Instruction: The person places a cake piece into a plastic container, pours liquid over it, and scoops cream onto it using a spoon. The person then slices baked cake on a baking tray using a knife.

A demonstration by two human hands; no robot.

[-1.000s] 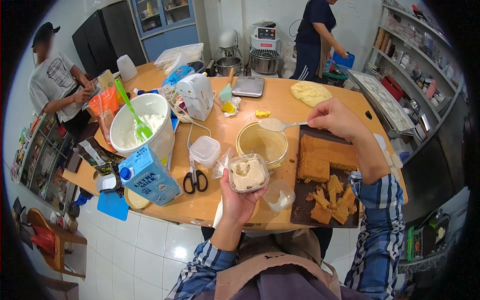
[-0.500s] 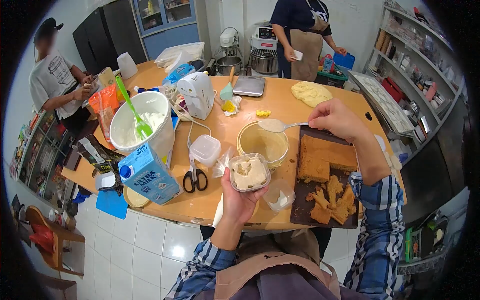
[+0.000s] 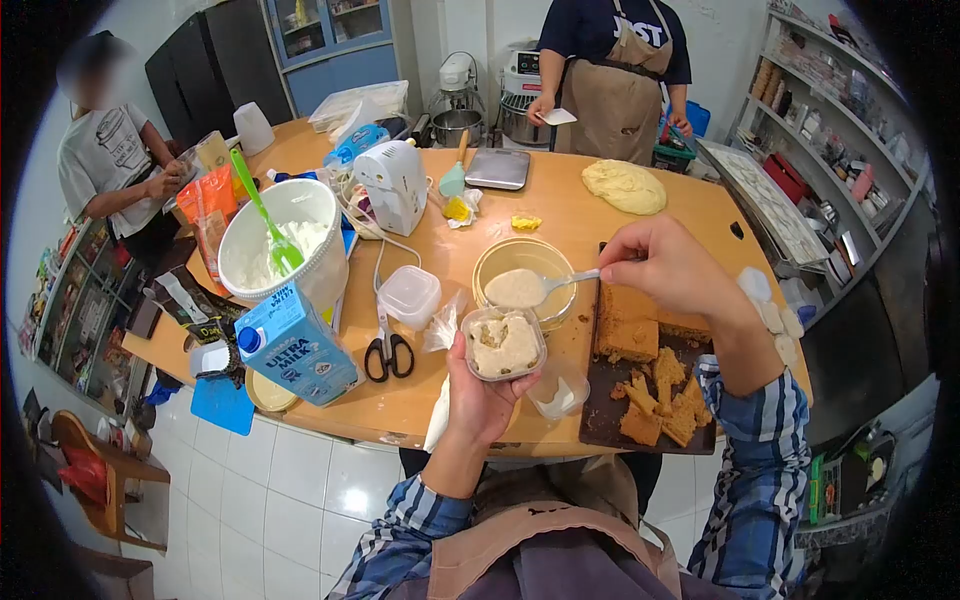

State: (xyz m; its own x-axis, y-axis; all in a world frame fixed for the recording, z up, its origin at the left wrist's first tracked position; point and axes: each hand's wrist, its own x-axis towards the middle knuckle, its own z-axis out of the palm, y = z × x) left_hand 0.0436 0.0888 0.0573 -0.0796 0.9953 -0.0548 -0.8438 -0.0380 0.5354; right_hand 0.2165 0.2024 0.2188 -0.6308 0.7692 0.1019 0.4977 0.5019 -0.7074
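My left hand (image 3: 482, 405) holds a small clear plastic cup (image 3: 503, 345) from below, filled with pale cream over darker bits. Pinched by its handle in my right hand (image 3: 650, 262) is a metal spoon (image 3: 570, 282), its bowl heaped with beige cream. The spoon hangs over a round tub (image 3: 572, 305), just above and right of the cup. Right of the tub, a dark tray (image 3: 600, 425) bears brown sponge cake (image 3: 628, 325), part whole and part broken into pieces. A clear lid (image 3: 560, 388) lies beside my left hand.
Scissors (image 3: 388, 357), a clear container (image 3: 410, 297), a milk carton (image 3: 300, 345) and a white bowl (image 3: 335, 235) with a green spatula (image 3: 262, 215) stand to the left. Dough (image 3: 623, 187) and a scale (image 3: 497, 169) are farther back. Two people stand across the table.
My right hand has moved left and a little down, bringing the loaded spoon closer to the cup. The person at the back has shifted and stands nearer the table.
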